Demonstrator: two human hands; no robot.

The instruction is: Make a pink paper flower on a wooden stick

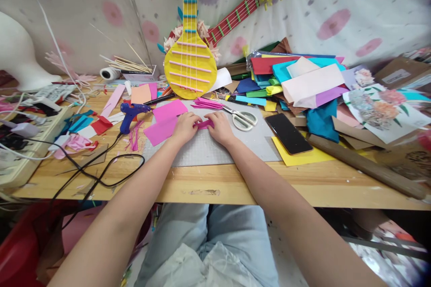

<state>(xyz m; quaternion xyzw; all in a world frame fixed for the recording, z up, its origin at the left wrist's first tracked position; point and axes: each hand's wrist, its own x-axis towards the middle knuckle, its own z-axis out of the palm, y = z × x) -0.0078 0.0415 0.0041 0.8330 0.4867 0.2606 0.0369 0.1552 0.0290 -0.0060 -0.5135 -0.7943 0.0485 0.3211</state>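
1. On the left, our blue glue gun (131, 114) lies untouched on the wooden table (202, 184), its cord trailing off the edge.
2. Two cut magenta sheets (164, 121) wait beside our left hand (184, 128), not yet folded.
3. Both hands, the right hand (220, 128) too, pinch a small magenta paper strip (204, 123) on the grey cutting mat (208, 148), fingers closed on its ends; we judge the folding is midway.
4. Further right, the scissors (241, 119) rest idle, so cutting seems finished for this piece.
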